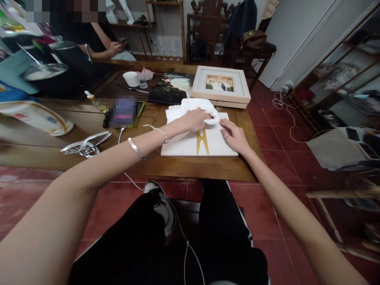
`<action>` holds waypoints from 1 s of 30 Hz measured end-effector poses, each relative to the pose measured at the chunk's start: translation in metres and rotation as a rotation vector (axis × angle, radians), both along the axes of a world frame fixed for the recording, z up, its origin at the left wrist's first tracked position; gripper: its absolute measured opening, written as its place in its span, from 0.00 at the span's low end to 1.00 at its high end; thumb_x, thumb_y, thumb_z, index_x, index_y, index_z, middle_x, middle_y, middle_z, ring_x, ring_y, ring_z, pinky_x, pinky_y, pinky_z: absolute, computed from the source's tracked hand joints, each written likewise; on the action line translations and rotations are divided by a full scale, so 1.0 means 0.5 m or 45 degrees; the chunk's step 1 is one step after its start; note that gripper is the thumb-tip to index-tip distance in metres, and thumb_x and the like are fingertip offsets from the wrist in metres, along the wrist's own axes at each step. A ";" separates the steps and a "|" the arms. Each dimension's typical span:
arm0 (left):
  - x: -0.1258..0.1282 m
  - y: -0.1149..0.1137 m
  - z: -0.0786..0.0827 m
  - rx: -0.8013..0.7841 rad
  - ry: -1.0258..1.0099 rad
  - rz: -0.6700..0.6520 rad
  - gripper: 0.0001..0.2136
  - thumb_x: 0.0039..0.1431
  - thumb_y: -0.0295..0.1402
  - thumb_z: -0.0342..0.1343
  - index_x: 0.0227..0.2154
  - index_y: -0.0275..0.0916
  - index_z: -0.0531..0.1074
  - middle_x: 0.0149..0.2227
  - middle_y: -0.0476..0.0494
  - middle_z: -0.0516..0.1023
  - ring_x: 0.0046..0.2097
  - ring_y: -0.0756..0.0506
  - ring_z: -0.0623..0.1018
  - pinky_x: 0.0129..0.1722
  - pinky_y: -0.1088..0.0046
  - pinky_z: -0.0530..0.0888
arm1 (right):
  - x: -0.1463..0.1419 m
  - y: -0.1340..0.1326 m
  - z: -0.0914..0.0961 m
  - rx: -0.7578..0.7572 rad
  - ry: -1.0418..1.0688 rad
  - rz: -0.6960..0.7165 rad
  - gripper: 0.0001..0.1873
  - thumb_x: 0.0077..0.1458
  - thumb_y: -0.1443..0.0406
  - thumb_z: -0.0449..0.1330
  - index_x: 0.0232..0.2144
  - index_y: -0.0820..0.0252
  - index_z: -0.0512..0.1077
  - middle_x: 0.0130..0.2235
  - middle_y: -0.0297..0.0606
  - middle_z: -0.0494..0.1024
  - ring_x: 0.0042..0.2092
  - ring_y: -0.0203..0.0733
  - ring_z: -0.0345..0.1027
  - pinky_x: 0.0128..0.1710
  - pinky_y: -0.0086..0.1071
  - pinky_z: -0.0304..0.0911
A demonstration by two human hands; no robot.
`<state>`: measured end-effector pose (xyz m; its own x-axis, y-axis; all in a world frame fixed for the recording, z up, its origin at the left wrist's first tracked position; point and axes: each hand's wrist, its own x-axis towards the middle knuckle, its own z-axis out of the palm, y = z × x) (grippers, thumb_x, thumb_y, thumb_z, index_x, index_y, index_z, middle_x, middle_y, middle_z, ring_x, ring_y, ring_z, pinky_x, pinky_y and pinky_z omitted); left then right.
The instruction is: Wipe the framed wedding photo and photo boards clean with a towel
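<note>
A white cloth (192,104) lies bunched over the upper part of a flat white board (177,147). My left hand (198,119) is closed on the cloth and presses it down on the board. At the board's right edge rests my right hand (234,136), its fingers stretched out and holding nothing. Below the cloth a gold, two-legged shape (202,144) shows on the board; its upper part is partly hidden by my left hand and the cloth.
Behind the board stand a pale wooden frame (246,89) and a dark picture panel (166,93). Leftward lie a phone (127,111) with its cable, a clear hair claw (87,145), a dropper bottle (95,102) and a white cup (131,79). A seated person's hand (116,48) holds a phone.
</note>
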<state>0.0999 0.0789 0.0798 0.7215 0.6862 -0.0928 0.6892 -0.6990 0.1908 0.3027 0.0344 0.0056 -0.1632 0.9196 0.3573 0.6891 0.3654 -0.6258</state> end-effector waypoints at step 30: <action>0.104 -0.131 -0.016 0.164 0.202 0.069 0.24 0.59 0.19 0.49 0.58 0.39 0.69 0.70 0.36 0.46 0.68 0.20 0.43 0.58 0.29 0.48 | 0.013 0.016 -0.006 -0.062 0.527 -0.197 0.21 0.62 0.55 0.49 0.51 0.54 0.72 0.57 0.37 0.73 0.59 0.46 0.65 0.61 0.44 0.58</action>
